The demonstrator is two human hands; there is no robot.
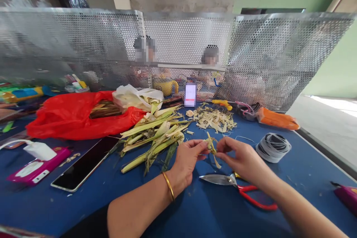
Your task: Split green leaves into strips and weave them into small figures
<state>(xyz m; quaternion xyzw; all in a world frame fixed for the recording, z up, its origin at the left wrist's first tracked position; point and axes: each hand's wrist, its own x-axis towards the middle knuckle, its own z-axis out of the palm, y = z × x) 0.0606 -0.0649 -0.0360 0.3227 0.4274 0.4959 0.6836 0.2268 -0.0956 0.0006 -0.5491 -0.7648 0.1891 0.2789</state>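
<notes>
Between my two hands is a small twisted piece of corn husk (pixel 212 146), its pale strips sticking up and hanging down. My left hand (pixel 186 158), with a gold bangle at the wrist, pinches it from the left. From the right, the fingers of my right hand (pixel 237 154) close on its other side. Below my hands lie scissors (pixel 220 179) with red handles, partly under my right forearm. A pile of long green-yellow corn husks (pixel 152 139) is just left of my left hand. Beyond my fingers is a heap of husk scraps (pixel 216 118).
On the blue table (pixel 178 208), a red plastic bag (pixel 67 115) and a dark phone (pixel 86 165) lie left, with a magenta power strip (pixel 41 165). A spool of clear line (pixel 273 148) and an orange packet (pixel 277 118) are right. A perforated metal screen (pixel 184 37) stands behind; people sit beyond.
</notes>
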